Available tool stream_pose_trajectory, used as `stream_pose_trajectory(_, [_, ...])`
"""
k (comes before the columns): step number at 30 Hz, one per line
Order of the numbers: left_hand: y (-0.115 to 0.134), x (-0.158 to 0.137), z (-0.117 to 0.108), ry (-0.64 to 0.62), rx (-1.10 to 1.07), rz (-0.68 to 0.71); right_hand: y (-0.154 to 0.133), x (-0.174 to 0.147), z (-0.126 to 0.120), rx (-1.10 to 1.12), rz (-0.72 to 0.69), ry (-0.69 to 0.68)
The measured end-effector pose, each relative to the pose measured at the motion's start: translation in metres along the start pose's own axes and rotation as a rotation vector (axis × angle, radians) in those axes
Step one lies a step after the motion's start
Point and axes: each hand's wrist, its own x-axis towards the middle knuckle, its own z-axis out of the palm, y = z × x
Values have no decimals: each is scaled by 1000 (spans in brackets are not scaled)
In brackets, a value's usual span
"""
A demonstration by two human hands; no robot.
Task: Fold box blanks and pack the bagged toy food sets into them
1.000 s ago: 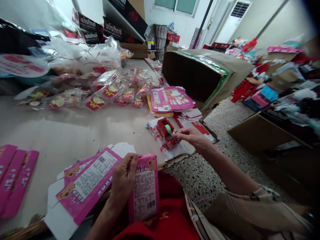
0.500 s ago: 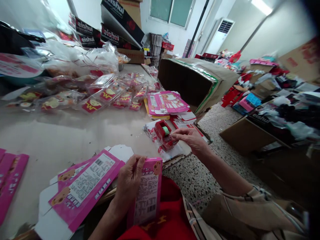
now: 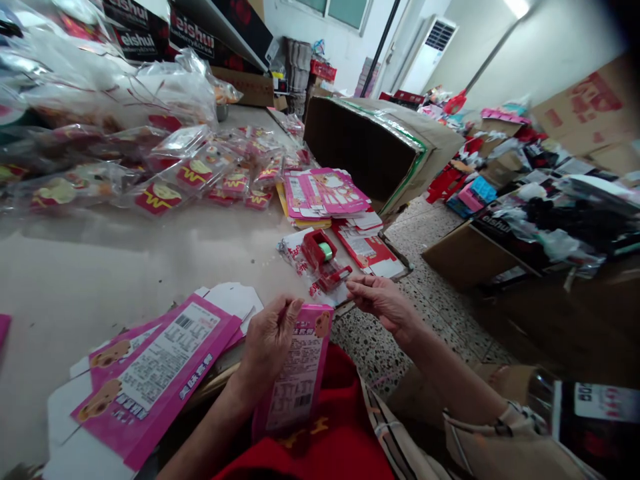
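My left hand point(image 3: 273, 340) grips a pink carton point(image 3: 300, 380) upright by its upper left edge, thumb across the printed panel with small text and a bear picture. Beyond it, a red tape dispenser point(image 3: 320, 250) with a pale green core lies on a white and red plastic wrapper point(image 3: 295, 243) at the table's edge. Close to the dispenser's near end, my right hand point(image 3: 380, 303) has thumb and forefinger pinched together. What is between those fingertips is too small or too clear to make out. Flat pink cartons point(image 3: 165, 360) with white flaps open lie left of my left hand.
Flattened pink boxes point(image 3: 325, 190) are stacked beyond the dispenser, with red and white cartons point(image 3: 375, 250) beside them. Bagged items with red labels point(image 3: 160, 197) cover the table's far side. A large open cardboard box point(image 3: 440, 130) stands at right, above the speckled floor point(image 3: 415, 247).
My right hand has drawn slightly toward me, away from the dispenser, fingers still pinched. My left hand still holds the pink carton. The whole view has shifted a little.
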Motion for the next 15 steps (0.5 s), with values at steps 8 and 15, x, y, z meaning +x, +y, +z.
stream_pose_trajectory(8, [-5, 6, 8, -9, 12, -52, 21, 10, 7, 103, -251, 15])
stream_pose_trajectory(15, [-10, 14, 17, -83, 0, -73, 44, 29, -14, -94, -482, 85])
